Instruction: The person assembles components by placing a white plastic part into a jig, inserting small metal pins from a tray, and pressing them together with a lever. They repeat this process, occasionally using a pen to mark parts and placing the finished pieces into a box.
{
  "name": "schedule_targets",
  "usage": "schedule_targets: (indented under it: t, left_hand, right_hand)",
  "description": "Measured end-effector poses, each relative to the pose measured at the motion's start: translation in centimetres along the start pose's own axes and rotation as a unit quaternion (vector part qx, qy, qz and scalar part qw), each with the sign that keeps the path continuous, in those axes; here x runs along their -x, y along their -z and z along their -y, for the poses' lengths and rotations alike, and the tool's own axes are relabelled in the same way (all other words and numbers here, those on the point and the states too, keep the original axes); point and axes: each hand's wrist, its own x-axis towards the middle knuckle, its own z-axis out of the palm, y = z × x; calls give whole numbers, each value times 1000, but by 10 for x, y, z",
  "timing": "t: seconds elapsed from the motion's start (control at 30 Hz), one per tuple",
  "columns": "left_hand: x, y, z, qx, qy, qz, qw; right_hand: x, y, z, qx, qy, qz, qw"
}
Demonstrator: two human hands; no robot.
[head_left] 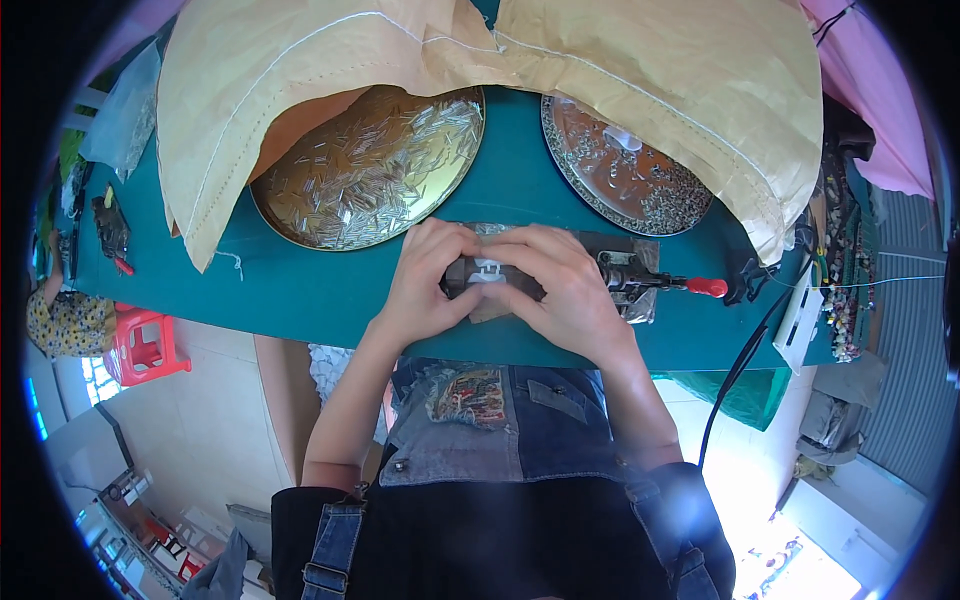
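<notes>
A: "Place type?"
B: "Small assembly workshop, looks like."
A: "Evidence?"
B: "Red-handled toggle clamp (640, 280) on green worktable (300, 295), round trays (400, 227) of loose small parts, another person (68, 325) at table's left end."

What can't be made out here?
Head view:
Small white object between left hand and right hand: too small, partly finger-covered; grip unclear.
Round golden metal tray: far rim hidden by tan paper cover.
Person in yellow patterned clothing: cut off by dark lens edge.

Head-worn fisheye looks down on nearby hands (560, 288)
</notes>
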Motion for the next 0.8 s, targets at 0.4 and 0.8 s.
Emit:
schedule_targets:
  t: [0.4, 0.8]
  left_hand:
    - [0, -2, 1, -10, 16, -12, 1000]
    - [-2, -2, 1, 16, 15, -4, 1000]
  right_hand:
    - [5, -4, 2, 102, 46, 25, 993]
    - [1, 4, 0, 205, 50, 56, 976]
